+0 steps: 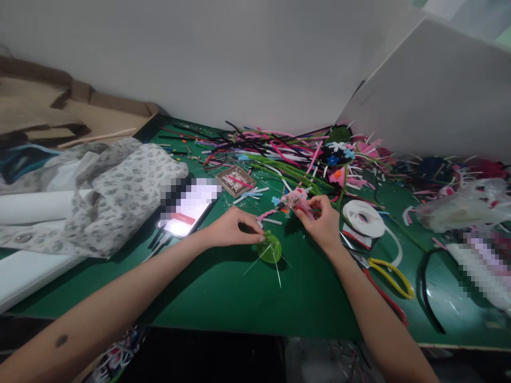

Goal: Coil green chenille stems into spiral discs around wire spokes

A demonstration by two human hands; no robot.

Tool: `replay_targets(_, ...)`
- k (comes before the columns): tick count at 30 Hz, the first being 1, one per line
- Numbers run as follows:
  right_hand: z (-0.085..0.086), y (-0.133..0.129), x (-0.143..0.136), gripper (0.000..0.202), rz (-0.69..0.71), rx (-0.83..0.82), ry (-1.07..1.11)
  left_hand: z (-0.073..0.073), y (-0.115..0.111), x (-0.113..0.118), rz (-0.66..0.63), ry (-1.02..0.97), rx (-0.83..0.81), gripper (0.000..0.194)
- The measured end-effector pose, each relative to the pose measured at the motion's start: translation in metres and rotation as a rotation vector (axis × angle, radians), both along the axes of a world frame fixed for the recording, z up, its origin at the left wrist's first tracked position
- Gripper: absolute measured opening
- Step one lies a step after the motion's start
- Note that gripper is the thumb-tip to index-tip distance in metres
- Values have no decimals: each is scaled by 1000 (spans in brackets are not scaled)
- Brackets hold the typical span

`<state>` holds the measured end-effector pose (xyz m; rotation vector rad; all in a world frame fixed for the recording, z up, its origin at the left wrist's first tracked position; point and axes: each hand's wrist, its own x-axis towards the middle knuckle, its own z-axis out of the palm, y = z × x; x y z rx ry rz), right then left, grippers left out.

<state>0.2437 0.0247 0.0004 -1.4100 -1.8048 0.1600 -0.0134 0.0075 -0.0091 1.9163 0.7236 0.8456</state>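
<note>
Stem heap (pixel 279 146), one: beyond both your hands, presumably for easy reach; strands uncountable, tangled. Phone (pixel 194 205), one: left of your left hand (pixel 235 229). Pink tool (pixel 296 199), one, seemingly glue gun: gripped behind tip in your right hand (pixel 324 221), likely for safety. Green coil (pixel 273 252), one: pinched at edge by left hand, likely leaving face exposed. Pale wires (pixel 278 274) projecting: at least two.

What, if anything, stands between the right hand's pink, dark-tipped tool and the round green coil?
Nothing raised shows; a short white strip and a twisted pink strip lie between tool and coil, apparently flat on the green tabletop.
</note>
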Motion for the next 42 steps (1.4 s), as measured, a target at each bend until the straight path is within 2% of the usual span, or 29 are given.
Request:
replay_targets(5, -2, 0, 3, 28, 74, 31, -4, 8, -1, -3, 117, -12, -188, 15)
replay_targets(9, -2, -2, 1, 27, 84, 26, -14, 12, -2, -3, 163, -28, -262, 15)
replay_targets(23, -2, -5, -3, 26, 90, 18, -117, 8, 0, -4, 157, -34, -267, 16)
replay_targets(42, -3, -2, 0, 20, 81, 35, -136, 11, -1, -4, 199, -33, -288, 18)
